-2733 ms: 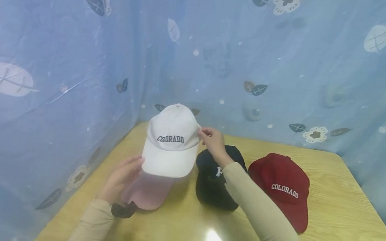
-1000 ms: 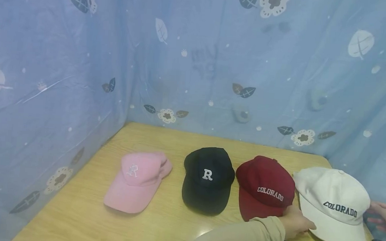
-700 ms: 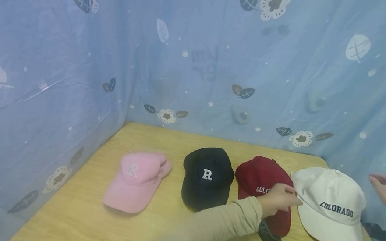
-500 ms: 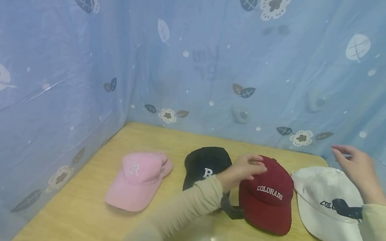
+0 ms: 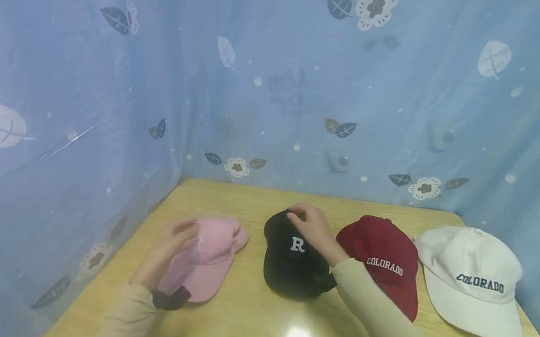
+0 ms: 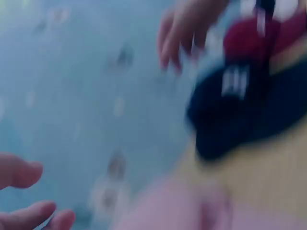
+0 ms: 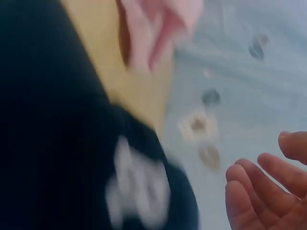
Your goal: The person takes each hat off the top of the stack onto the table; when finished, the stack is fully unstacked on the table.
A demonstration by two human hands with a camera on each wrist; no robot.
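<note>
Four caps lie in a row on the wooden table. My left hand (image 5: 170, 245) is over the left side of the pink cap (image 5: 214, 242), its fingers loosely bent and holding nothing; contact cannot be made out. Above the black cap (image 5: 287, 270) with its white R is my right hand (image 5: 314, 230), and the right wrist view shows its fingers (image 7: 240, 206) relaxed and apart from the cap. To the right lies the dark red COLORADO cap (image 5: 372, 236), partly behind my right forearm. Farthest right sits the white COLORADO cap (image 5: 477, 263).
The wooden table (image 5: 252, 311) reaches back to a blue patterned curtain (image 5: 273, 122), which also hangs along the left and right sides. A dark wrist-worn device (image 5: 171, 299) juts out below my left hand, over the pink cap's brim.
Earlier both hands held the white cap above the pink one; it now lies at the far right, released. Both hands have since swept left, to the pink and black caps.
</note>
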